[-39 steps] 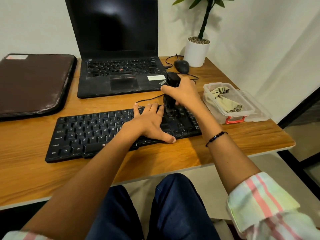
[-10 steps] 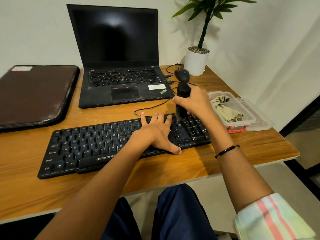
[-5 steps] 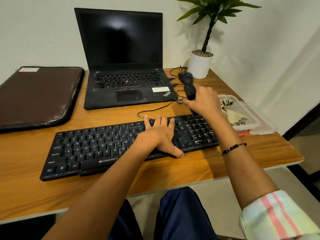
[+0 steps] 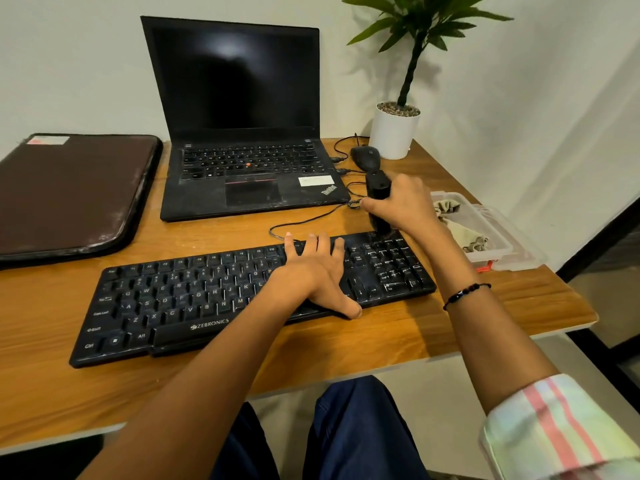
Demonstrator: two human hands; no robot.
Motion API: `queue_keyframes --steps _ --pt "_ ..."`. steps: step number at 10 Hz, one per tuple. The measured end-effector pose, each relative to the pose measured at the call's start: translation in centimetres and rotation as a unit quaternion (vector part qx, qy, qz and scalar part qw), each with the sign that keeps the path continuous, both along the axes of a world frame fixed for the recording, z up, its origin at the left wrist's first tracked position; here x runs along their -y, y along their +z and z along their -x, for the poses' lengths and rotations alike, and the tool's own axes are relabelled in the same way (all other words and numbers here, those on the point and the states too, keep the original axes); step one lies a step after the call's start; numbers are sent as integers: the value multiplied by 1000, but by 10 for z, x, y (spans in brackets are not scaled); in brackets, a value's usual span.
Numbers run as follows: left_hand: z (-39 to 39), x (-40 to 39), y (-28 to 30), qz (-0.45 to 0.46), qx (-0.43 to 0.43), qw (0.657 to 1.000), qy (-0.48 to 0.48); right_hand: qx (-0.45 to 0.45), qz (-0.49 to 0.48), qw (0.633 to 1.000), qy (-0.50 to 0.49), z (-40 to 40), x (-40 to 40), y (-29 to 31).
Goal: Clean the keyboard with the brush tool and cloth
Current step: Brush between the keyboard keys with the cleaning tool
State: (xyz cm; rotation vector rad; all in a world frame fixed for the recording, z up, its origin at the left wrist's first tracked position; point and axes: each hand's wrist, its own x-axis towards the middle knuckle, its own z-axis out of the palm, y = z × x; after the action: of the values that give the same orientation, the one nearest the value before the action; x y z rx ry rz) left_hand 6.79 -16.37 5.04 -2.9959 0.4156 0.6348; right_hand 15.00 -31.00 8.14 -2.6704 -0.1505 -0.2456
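keyboard (image 4: 214, 292): near middle of tabletop (image 4: 485, 313) | left hand (image 4: 311, 271): flat, fingers straight, pressing keys right of centre | right hand (image 4: 403, 202): curled round upright brush (image 4: 378, 192), tip at keyboard's far right edge | cloth (image 4: 464, 226): in clear box (image 4: 498, 251), far right

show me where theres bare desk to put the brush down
Bare wood runs along the desk's front edge, below the keyboard. A narrower strip lies between keyboard, sleeve and laptop. The right front corner below the box is free too. It is crowded behind the brush: cables, mouse, pot.
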Motion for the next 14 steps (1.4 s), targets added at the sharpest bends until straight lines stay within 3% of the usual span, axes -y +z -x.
queue_keyframes --steps 1,2,3,4,5,6,7,8,9,11,12,14 --pt "-1 1 -1 -3 2 1000 -2 -53 -117 992 8 5 -1 4" --pt "-1 2 -1 -3 2 1000 -4 6 -124 992 -7 5 -1 1" --pt "-2 3 0 -10 1 1000 -11 -51 -107 993 -18 6 0 4" --pt "-3 6 3 -21 -3 1000 -15 -67 -119 990 -14 4 -1 11" --pt "-3 10 7 -43 -5 999 -17 -22 -124 992 13 5 -4 3" --pt "-4 13 10 -56 -8 998 -14 -72 -83 994 16 4 -4 8" --pt "-3 15 12 -64 -8 998 -15 -72 -66 995 3 1 0 14" --pt "-4 16 11 -65 -8 998 -15 -47 -110 993 6 2 1 3" --pt "-3 15 11 -58 -6 998 -14 47 -64 997 -19 1 2 -4" --pt "-4 15 11 -59 -10 998 -14 -6 -75 997 -1 1 2 -2" --pt "-3 15 12 -58 -8 998 -12 46 -38 998 -13 -4 3 -2" --pt "-2 14 12 -56 -11 998 -15 -15 -39 998 -36 -7 13 6"
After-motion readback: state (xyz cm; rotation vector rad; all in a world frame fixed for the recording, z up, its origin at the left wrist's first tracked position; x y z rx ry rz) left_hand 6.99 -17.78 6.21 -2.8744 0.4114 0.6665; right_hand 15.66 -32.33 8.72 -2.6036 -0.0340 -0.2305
